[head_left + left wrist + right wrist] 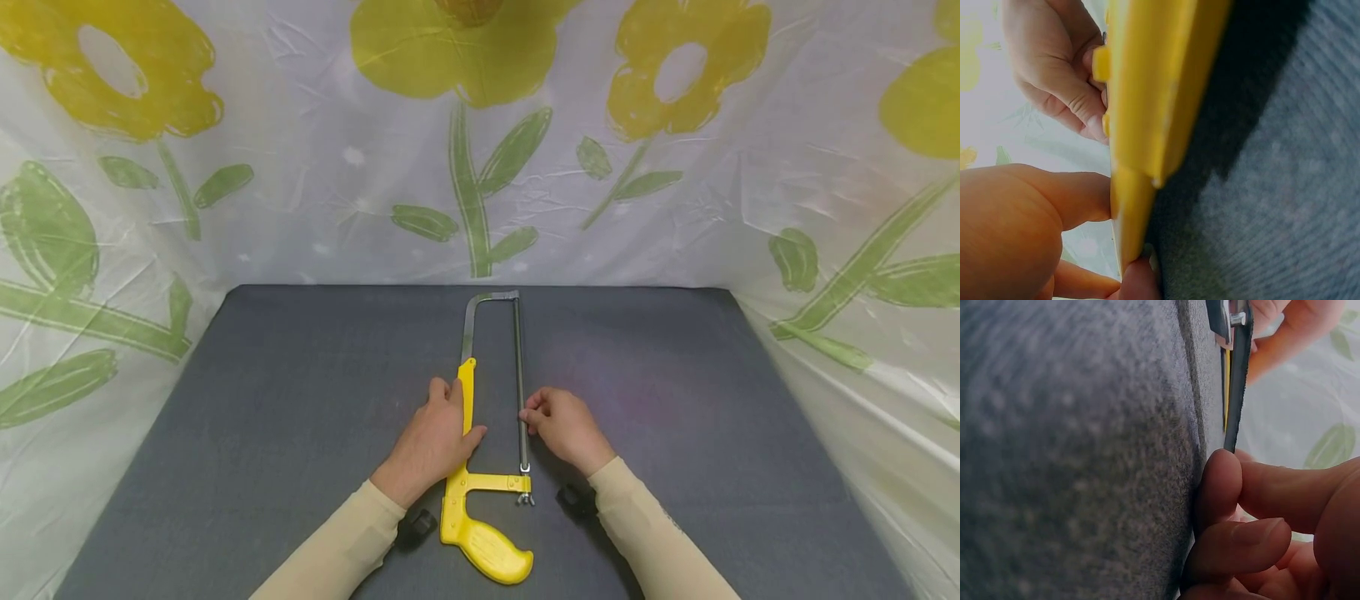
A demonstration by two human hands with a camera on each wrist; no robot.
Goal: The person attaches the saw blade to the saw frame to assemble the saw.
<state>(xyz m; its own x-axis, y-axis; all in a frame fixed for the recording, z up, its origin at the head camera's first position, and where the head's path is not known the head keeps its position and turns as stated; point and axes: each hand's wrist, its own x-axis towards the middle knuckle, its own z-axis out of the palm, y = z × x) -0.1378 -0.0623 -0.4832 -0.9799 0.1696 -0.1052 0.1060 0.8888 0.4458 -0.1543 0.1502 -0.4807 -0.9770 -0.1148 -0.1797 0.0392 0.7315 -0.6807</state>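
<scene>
Yellow-framed hacksaw lies flat on the grey desk, its long axis running away from the person: pistol handle nearest the body, steel bow pointing at the far flowered sheet. The left hand rests on the yellow back bar, fingers fairly straight, thumb under the bar, forearm angled in from the left. Just right of that grip, the right hand pinches the blade with curled fingertips.
</scene>
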